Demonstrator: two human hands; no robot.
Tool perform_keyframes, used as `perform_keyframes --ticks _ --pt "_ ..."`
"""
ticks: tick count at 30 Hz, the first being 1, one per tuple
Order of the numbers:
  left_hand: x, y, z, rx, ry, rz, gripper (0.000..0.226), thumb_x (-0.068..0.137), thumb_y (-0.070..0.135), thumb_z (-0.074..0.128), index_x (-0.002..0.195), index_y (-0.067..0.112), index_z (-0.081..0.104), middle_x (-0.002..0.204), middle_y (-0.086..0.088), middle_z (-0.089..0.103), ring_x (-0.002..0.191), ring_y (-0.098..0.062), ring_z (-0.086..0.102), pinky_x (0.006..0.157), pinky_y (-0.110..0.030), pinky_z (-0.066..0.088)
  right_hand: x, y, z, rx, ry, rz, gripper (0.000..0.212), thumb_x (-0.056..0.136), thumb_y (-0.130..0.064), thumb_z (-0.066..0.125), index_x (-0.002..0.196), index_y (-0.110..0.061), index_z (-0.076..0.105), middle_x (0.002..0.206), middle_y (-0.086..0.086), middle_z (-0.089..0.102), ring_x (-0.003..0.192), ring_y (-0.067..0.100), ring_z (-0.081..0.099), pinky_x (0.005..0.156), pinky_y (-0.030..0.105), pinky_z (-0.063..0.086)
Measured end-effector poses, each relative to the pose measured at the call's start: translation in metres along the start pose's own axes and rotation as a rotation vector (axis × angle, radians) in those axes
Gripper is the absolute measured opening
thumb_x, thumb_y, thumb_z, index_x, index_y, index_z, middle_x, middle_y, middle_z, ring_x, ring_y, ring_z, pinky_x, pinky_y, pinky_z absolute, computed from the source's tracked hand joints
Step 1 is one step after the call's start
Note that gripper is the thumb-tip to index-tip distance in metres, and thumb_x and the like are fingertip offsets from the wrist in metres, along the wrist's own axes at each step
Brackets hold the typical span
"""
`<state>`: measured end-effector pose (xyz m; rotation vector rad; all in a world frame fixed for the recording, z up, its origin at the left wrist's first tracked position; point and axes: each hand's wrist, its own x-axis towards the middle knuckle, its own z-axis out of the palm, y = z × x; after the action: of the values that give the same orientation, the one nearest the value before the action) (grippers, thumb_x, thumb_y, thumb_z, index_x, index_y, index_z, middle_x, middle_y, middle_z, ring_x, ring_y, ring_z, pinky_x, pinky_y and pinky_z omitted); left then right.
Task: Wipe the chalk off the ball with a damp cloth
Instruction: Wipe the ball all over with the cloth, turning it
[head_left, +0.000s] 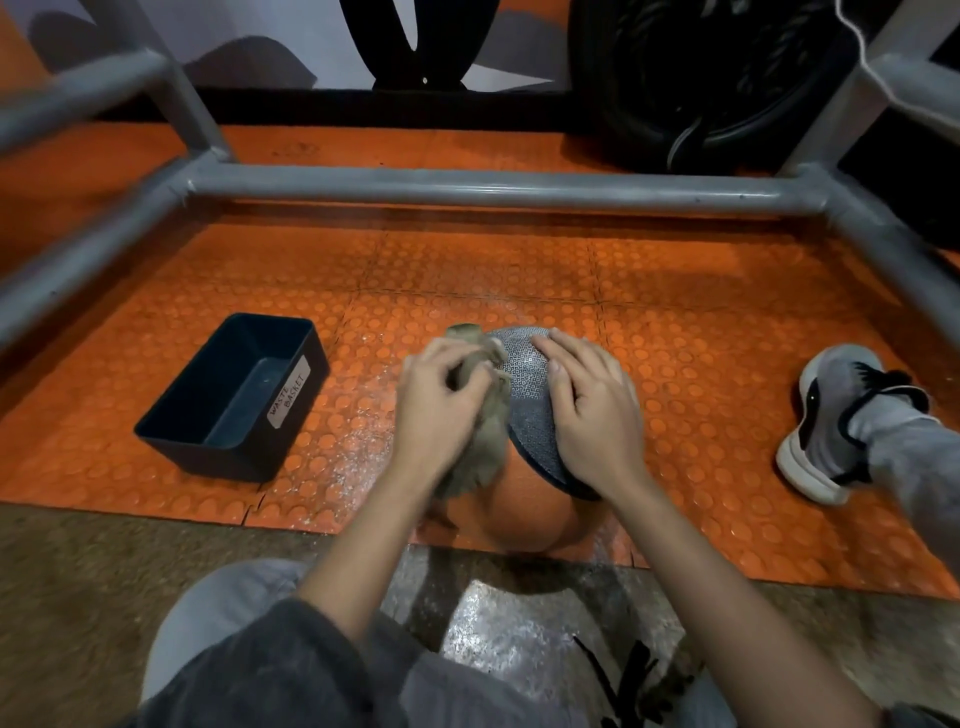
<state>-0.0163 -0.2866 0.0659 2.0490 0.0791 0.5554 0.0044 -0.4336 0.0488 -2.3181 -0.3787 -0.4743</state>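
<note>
Ball (524, 400) is orange with a dark grey panel covered in tiny silvery squiggles. The cloth (485, 447) on it is tan-brown. Floor mat (519, 270) underneath is orange with round studs. The bin (208, 457) left of the ball is black with a white label (288, 395).

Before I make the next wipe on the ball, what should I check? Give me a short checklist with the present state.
1. Left hand grips the cloth: ok.
2. Cloth touches the ball: ok.
3. Right hand lies flat on the ball to steady it: ok.
4. Ball free of chalk: cannot tell, as its patterned grey top hides any dust.
5. Cloth damp: cannot tell.
6. Mat free of chalk: not ok, white dust lies left of the ball.
</note>
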Motion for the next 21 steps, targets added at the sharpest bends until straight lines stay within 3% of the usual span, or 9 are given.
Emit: perform_keyframes --ticks 2,5,7,9,11,13,15,17,21 --pt "-0.018 0.011 0.004 0.133 -0.072 0.163 0.033 0.079 0.037 0.051 0.094 0.018 0.073 0.094 0.016 0.058 0.099 -0.020 0.051 0.089 -0.029 0.034 0.003 0.005 -0.002 0.041 -0.011 -0.006 0.051 0.095 -0.043 0.023 0.128 -0.027 0.059 0.135 -0.007 0.054 0.129 0.016 0.041 0.108 0.037 0.029" --pt "-0.012 0.007 0.003 0.112 -0.100 0.200 0.031 0.078 0.038 0.052 0.093 0.020 0.073 0.093 0.018 0.058 0.099 -0.020 0.053 0.089 -0.030 0.034 0.004 0.010 -0.003 0.081 -0.022 -0.022 0.054 0.093 -0.045 0.022 0.128 -0.028 0.058 0.136 -0.007 0.054 0.128 0.017 0.042 0.108 0.041 0.031" --pt "0.003 -0.008 0.001 -0.041 -0.023 0.073 0.016 0.081 0.025 0.062 0.094 0.022 0.070 0.091 0.014 0.060 0.097 -0.018 0.056 0.090 -0.024 0.037 0.003 0.011 -0.003 0.088 -0.016 -0.017 0.054 0.092 -0.046 0.023 0.128 -0.029 0.059 0.136 -0.007 0.054 0.129 0.018 0.042 0.108 0.041 0.030" --pt "0.016 -0.025 -0.003 -0.229 0.060 -0.198 0.014 0.085 0.009 0.064 0.091 0.021 0.069 0.092 0.001 0.065 0.096 -0.019 0.060 0.088 -0.026 0.043 0.003 0.010 -0.003 0.099 -0.014 -0.008 0.054 0.092 -0.047 0.022 0.128 -0.030 0.058 0.136 -0.008 0.053 0.130 0.018 0.041 0.109 0.041 0.029" --pt "0.019 -0.040 -0.005 -0.374 0.075 -0.459 0.012 0.089 0.009 0.061 0.087 0.016 0.070 0.092 -0.008 0.069 0.092 -0.023 0.063 0.079 -0.029 0.048 0.002 0.009 -0.003 0.105 -0.017 0.003 0.054 0.091 -0.049 0.021 0.128 -0.032 0.057 0.137 -0.011 0.052 0.131 0.016 0.039 0.110 0.039 0.027" --pt "0.016 -0.046 -0.003 -0.389 0.085 -0.540 0.012 0.090 0.012 0.060 0.086 0.015 0.071 0.095 -0.009 0.071 0.091 -0.024 0.065 0.076 -0.029 0.049 0.002 0.010 -0.004 0.100 -0.014 0.019 0.054 0.091 -0.050 0.020 0.128 -0.034 0.057 0.136 -0.013 0.052 0.131 0.013 0.038 0.109 0.037 0.026" --pt "0.011 -0.040 -0.001 -0.339 0.132 -0.474 0.012 0.089 0.009 0.060 0.085 0.014 0.070 0.097 -0.006 0.069 0.093 -0.020 0.063 0.084 -0.029 0.047 0.002 0.010 -0.003 0.096 -0.001 0.020 0.053 0.091 -0.049 0.021 0.127 -0.034 0.058 0.135 -0.014 0.053 0.130 0.012 0.039 0.108 0.038 0.029" --pt "0.007 -0.021 0.001 -0.242 0.145 -0.259 0.013 0.087 0.007 0.061 0.085 0.017 0.069 0.091 0.003 0.064 0.094 -0.016 0.059 0.088 -0.023 0.041 0.003 0.010 -0.003 0.097 0.009 0.016 0.053 0.092 -0.047 0.022 0.126 -0.032 0.059 0.133 -0.013 0.054 0.128 0.014 0.042 0.107 0.041 0.033" --pt "-0.010 0.014 0.010 0.084 -0.037 0.133 0.025 0.079 0.029 0.058 0.094 0.018 0.074 0.088 0.027 0.053 0.099 -0.016 0.049 0.091 -0.024 0.032 0.005 0.016 -0.002 0.131 0.014 0.018 0.052 0.091 -0.047 0.024 0.125 -0.030 0.060 0.133 -0.012 0.054 0.127 0.015 0.043 0.106 0.045 0.034"
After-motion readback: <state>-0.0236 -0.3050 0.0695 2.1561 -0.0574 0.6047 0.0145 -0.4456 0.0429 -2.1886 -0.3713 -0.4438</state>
